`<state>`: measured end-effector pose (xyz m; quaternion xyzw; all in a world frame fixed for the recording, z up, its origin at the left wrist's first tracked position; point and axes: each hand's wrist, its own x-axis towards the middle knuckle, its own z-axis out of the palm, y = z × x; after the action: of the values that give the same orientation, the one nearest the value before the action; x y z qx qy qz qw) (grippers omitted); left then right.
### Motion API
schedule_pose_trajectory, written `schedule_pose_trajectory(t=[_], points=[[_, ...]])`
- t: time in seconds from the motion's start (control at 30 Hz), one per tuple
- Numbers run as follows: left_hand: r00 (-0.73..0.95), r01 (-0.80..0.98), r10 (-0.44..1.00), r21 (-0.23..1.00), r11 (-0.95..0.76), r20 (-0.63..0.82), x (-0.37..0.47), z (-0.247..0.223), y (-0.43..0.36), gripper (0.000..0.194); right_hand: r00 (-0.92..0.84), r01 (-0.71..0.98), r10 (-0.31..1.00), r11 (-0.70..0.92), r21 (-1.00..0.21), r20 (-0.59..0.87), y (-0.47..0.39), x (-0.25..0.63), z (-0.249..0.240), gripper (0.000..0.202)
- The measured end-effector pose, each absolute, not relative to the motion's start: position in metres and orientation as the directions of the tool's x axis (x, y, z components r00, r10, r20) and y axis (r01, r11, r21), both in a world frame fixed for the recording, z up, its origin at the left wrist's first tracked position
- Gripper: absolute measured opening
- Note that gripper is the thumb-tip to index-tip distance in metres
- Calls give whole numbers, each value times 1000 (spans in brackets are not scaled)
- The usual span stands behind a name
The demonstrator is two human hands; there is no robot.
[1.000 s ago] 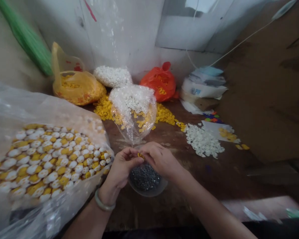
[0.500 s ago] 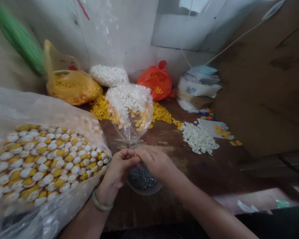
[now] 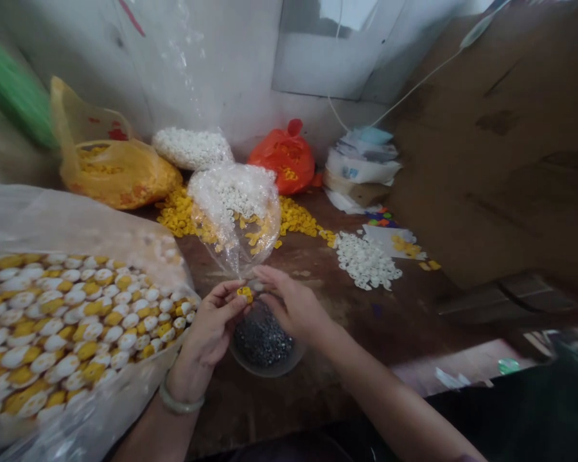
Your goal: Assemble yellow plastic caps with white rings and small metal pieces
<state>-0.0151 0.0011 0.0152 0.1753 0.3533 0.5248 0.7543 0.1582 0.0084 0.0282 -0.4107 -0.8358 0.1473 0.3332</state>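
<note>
My left hand (image 3: 216,321), a bangle on its wrist, pinches a small yellow plastic piece (image 3: 245,294) between thumb and fingers. Just to its right, my right hand (image 3: 293,305) has thumb and fingers apart; I see nothing held in it. Below both hands stands a clear bowl (image 3: 268,371) of small dark shiny pieces (image 3: 262,340). A clear plastic bag (image 3: 238,212) with white and yellow pieces lies just beyond the fingertips. Left of my left hand spreads a large clear bag (image 3: 125,231) full of round white-and-yellow pieces (image 3: 72,314).
Loose yellow pieces (image 3: 298,215) lie behind the clear bag. A yellow bag (image 3: 125,176), a white-filled bag (image 3: 192,147) and a red bag (image 3: 284,160) line the wall. White pieces (image 3: 366,260) form a pile on the right, near a paper stack (image 3: 363,163) and brown board (image 3: 501,147).
My hands, formerly together, have come apart. The yellow piece now shows in my left fingers, and my right fingers have opened. The whole view has shifted slightly, with things sitting further left.
</note>
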Motion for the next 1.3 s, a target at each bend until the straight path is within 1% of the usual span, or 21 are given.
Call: schedule_pose_trajectory(t=[0.03, 0.07, 0.1, 0.13, 0.17, 0.2, 0.27, 0.4, 0.6, 0.73, 0.87, 0.93, 1.0, 1.2, 1.3], points=[[190, -673, 914, 630, 388, -359, -16, 16, 2, 41, -396, 616, 823, 567, -547, 407, 17, 169, 27, 46], [185, -678, 913, 626, 386, -363, -16, 16, 2, 40, -337, 674, 868, 493, -550, 365, 27, 182, 27, 47], [184, -682, 915, 624, 383, -360, -16, 16, 2, 38, -266, 747, 909, 406, -527, 322, 38, 198, 26, 47], [186, -686, 916, 621, 380, -355, -16, 15, 2, 35, -167, 840, 945, 286, -461, 282, 51, 215, 25, 43], [185, -693, 918, 616, 375, -351, -16, 15, 2, 32, -58, 928, 971, 137, -345, 230, 64, 233, 23, 38], [180, -703, 921, 609, 367, -346, -15, 15, 2, 29, 12, 953, 977, 53, -300, 212, 76, 250, 22, 34], [170, -722, 923, 594, 355, -345, -15, 14, 2, 23, 88, 970, 978, -42, -241, 187, 99, 278, 17, 28], [192, -710, 918, 597, 374, -346, -15, 15, 2, 19, 82, 983, 986, -56, -174, 148, 136, 297, 4, 22], [176, -729, 929, 591, 345, -325, -16, 14, 3, 23, 40, 994, 992, -27, -110, 120, 169, 289, -16, 31], [189, -726, 934, 596, 341, -305, -17, 14, 3, 20, -18, 995, 995, 27, -97, 94, 175, 291, -24, 20], [215, -727, 932, 590, 352, -291, -15, 14, 1, 22, -81, 987, 993, 92, -130, 89, 172, 290, -25, 13], [226, -728, 930, 584, 359, -290, -15, 14, 0, 23, -103, 978, 990, 118, -169, 95, 168, 285, -25, 7], [230, -731, 930, 580, 360, -287, -15, 15, -1, 25, -123, 964, 987, 143, -226, 99, 162, 279, -24, 8], [223, -743, 931, 568, 354, -289, -15, 18, -2, 29, -117, 874, 985, 164, -457, 129, 120, 247, -8, 10], [225, -733, 931, 580, 356, -287, -12, 19, -4, 29, -189, 745, 975, 220, -630, 117, 83, 214, 10, 12]])
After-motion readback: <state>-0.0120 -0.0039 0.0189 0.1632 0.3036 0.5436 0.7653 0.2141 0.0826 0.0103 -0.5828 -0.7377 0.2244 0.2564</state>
